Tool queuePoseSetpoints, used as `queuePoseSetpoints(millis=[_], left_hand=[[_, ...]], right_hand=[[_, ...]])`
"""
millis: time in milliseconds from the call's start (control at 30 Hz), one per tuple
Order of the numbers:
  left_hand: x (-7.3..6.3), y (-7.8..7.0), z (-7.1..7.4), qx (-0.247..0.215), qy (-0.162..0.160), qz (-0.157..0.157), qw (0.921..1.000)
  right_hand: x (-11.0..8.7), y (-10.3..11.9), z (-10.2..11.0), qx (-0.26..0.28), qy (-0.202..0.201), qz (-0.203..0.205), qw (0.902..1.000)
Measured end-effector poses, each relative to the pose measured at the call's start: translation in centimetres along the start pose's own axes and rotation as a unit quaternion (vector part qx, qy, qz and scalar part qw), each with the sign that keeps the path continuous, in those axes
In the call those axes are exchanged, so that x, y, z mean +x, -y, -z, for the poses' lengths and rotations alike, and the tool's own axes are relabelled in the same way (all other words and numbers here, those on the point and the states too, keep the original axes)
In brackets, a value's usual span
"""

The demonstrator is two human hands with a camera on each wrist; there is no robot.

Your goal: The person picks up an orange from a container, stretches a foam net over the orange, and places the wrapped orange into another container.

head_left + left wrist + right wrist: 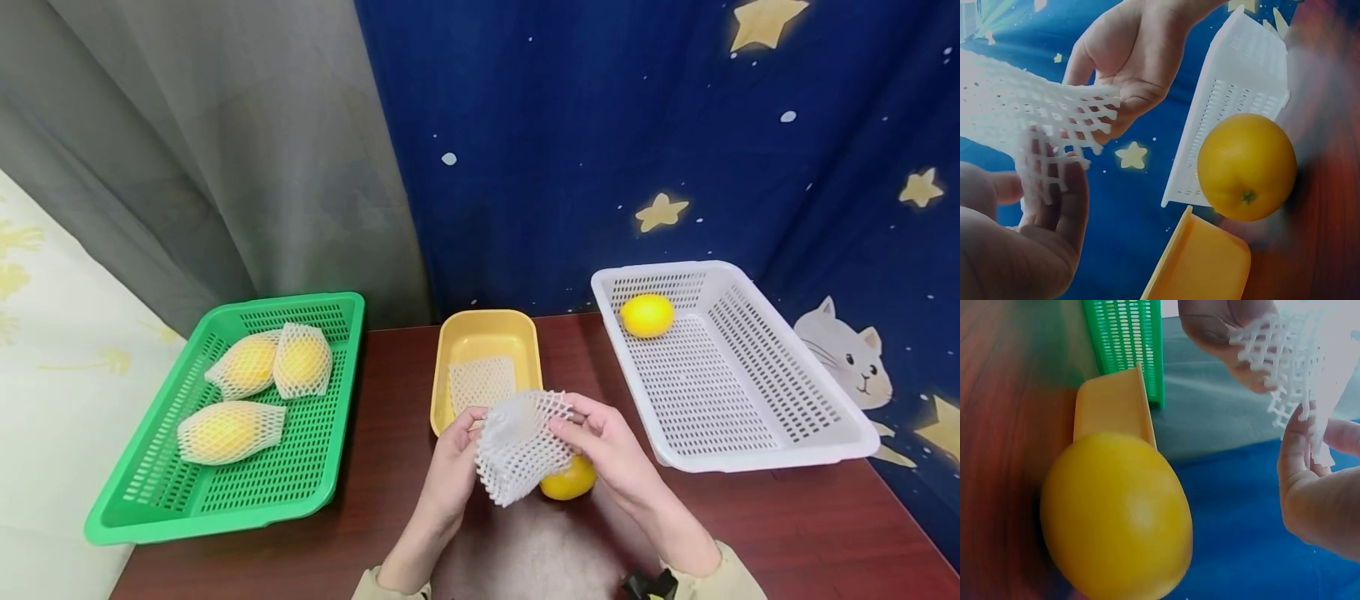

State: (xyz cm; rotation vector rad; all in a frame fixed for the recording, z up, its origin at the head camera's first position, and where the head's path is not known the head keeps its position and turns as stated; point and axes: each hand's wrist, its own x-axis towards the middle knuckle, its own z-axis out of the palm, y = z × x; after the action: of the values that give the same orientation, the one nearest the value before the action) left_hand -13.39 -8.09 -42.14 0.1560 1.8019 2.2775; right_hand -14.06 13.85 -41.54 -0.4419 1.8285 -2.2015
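Both hands hold a white foam fruit net (pixel 521 454) above the table. My left hand (pixel 448 477) grips its left edge, with fingers seen through the mesh in the left wrist view. My right hand (pixel 618 457) pinches the other side, thumb in front. Just below the net, a yellow lemon (pixel 568 480) sits on the table, partly covered by the net in the head view. The lemon (pixel 1116 515) shows whole or nearly so in both wrist views, apart from the hands. Behind the hands, a yellow tray (pixel 487 321) holds more foam netting (pixel 480 382).
At left, a green basket (pixel 341 392) contains 3 lemons in foam nets (pixel 302 361). A white basket (pixel 723 392) at right holds one bare lemon (pixel 647 315). Curtains (pixel 525 167) hang along the table's back edge.
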Motion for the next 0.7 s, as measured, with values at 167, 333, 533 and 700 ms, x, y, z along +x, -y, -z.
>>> queuePoseSetpoints(millis=[167, 333, 533, 700], left_hand=[[0.2, 0.0, 0.0, 0.006, -0.039, 0.026, 0.9989], [0.1, 0.2, -0.4, 0.008, -0.033, 0.047, 0.9983], [-0.1, 0.7, -1.2, 0.011, -0.007, 0.059, 0.9982], [-0.2, 1.4, -1.6, 0.024, -0.006, 0.064, 0.9976]], right_hand=[[-0.2, 1.2, 1.2, -0.01, -0.032, 0.02, 0.9992], [-1.0, 2.4, 2.3, -0.121, -0.075, 0.026, 0.9895], [-2.5, 2.7, 2.8, -0.259, -0.103, 0.019, 0.96], [-3.7, 2.1, 2.9, -0.325, -0.124, 0.009, 0.9376]])
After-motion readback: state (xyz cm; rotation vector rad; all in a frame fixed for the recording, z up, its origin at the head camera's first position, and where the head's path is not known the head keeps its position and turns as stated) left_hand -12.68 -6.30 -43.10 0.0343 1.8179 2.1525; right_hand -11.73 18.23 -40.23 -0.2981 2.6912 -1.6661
